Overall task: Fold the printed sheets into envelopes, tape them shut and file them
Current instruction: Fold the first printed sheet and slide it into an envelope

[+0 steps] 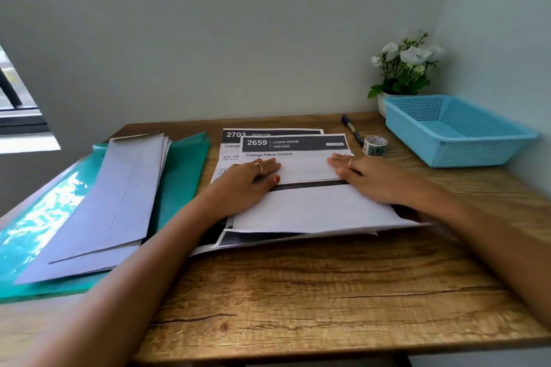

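A printed sheet headed "2659 LIVING ROOM" (295, 144) lies on top of a small stack of printed sheets (232, 140) in the middle of the wooden table. Its near part is folded up over the middle, blank side showing (313, 208). My left hand (250, 182) lies flat on the left end of the fold, and my right hand (366, 176) lies flat on the right end, fingers spread. Several white envelopes (113, 202) rest on a teal folder (182, 170) at the left. A roll of tape (375, 145) stands right of the sheets.
A blue marker (351, 128) lies behind the tape roll. A light blue perforated basket (453, 128) sits at the right back corner of the table (298, 292), with a potted white-flowered plant (405, 65) behind it. Walls close the back and right sides.
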Demonstrator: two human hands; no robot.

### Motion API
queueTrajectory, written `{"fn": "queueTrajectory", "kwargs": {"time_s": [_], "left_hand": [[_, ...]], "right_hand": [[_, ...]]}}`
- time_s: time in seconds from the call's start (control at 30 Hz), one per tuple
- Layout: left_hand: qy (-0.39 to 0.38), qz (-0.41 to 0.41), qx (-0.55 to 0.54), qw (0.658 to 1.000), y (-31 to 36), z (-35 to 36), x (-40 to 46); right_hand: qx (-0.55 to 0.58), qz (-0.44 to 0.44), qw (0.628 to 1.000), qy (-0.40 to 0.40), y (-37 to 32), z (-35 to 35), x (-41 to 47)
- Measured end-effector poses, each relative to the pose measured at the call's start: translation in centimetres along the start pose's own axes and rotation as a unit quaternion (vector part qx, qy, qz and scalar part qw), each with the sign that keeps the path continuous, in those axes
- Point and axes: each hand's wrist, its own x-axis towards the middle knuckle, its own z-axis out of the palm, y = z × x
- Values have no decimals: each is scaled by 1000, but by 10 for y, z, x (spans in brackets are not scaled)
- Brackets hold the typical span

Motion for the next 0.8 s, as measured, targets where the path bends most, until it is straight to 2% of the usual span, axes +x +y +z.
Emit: {"fn": "queueTrajectory", "kwargs": {"time_s": [0.13,0.27,0.43,0.53,0.6,0.7,0.8], "left_hand": [[-13,-19,-27,999,2,-3,2],[-44,-42,3,998,6,-9,5],[-46,-68,40,996,2,-20,16],[3,-70,39,997,1,-26,14],[54,-42,10,998,0,-27,10],[149,16,-69,986,0,-27,4],[208,30,-211,955,-2,-27,-1]], "right_hand": [[4,29,1000,-1,6,-15,1],[-10,63,996,-58,4,-27,14],[-34,77,995,-58,1,-35,25],[-8,60,998,36,-5,-30,22],[24,32,994,103,-11,-27,16],[170,37,973,149,-10,-23,8],[320,60,934,148,1,-20,2]]}}
